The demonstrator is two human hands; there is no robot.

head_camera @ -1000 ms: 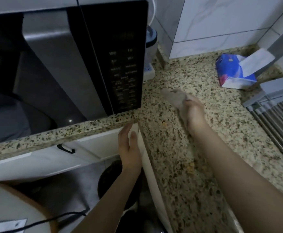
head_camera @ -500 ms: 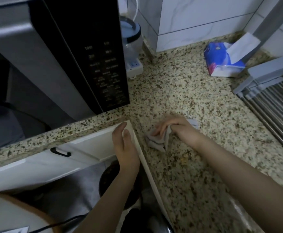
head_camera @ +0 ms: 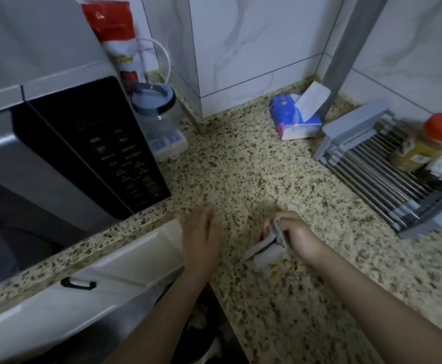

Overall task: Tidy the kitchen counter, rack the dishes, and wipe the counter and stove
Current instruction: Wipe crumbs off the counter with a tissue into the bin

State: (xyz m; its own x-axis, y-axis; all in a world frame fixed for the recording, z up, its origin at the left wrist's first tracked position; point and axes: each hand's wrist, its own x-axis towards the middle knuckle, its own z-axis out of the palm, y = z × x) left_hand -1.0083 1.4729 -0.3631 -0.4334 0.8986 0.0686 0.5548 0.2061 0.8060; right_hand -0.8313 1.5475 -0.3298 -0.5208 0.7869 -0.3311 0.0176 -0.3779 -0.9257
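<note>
My right hand (head_camera: 290,231) grips a crumpled grey cloth (head_camera: 263,252) and presses it onto the speckled granite counter (head_camera: 254,169) close to the inner corner of the counter's edge. Small yellowish crumbs lie on the stone just behind the cloth. My left hand (head_camera: 201,235) is held flat with straight fingers at that corner edge, a short way left of the cloth, holding nothing.
A microwave (head_camera: 65,158) fills the left counter, with a lidded clear jar (head_camera: 156,111), a power strip (head_camera: 170,145) and a red bag (head_camera: 112,30) behind it. A blue tissue pack (head_camera: 290,119) lies at the back. A roll-up dish rack (head_camera: 377,169) on the right carries an orange-capped jar (head_camera: 427,143). White drawers (head_camera: 83,282) and a dark bin (head_camera: 196,334) sit below.
My right hand has dragged the cloth from the back of the counter toward the front edge. My left hand has stayed at the corner edge, and my view has tilted up.
</note>
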